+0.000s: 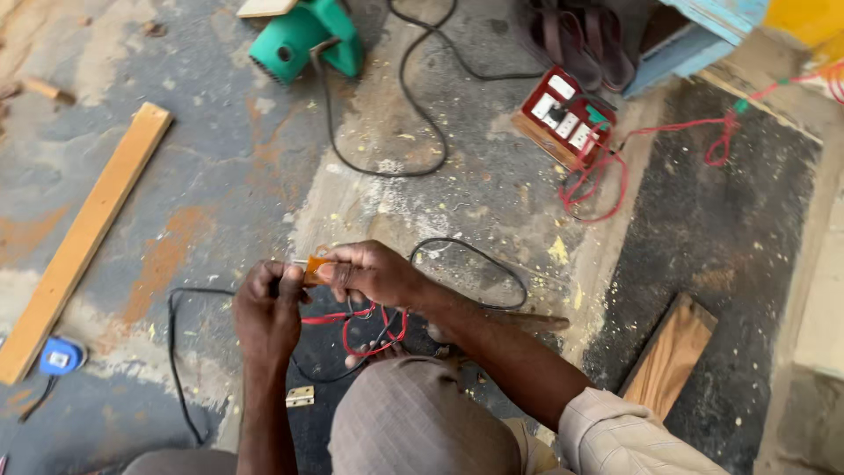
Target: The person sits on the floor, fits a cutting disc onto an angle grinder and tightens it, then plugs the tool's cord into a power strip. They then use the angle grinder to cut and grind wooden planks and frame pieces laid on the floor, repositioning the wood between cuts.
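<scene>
Both hands meet low over the concrete floor (220, 176), just above the person's knee. The right hand (374, 273) is closed around a small orange-handled tool (313, 268), fingers curled tight on it. The left hand (268, 308) is pinched shut on the tool's other end, where a red wire (374, 339) loops down beneath the hands; exactly what its fingertips grip is hidden. A black cable (475, 264) curls past the right wrist. A small brass hinge (300, 397) lies on the floor beside the left forearm. Farther off sit a red socket box (563, 119), a green power tool (303, 40), a long wooden plank (83, 242) and a blue tape measure (60, 358).
</scene>
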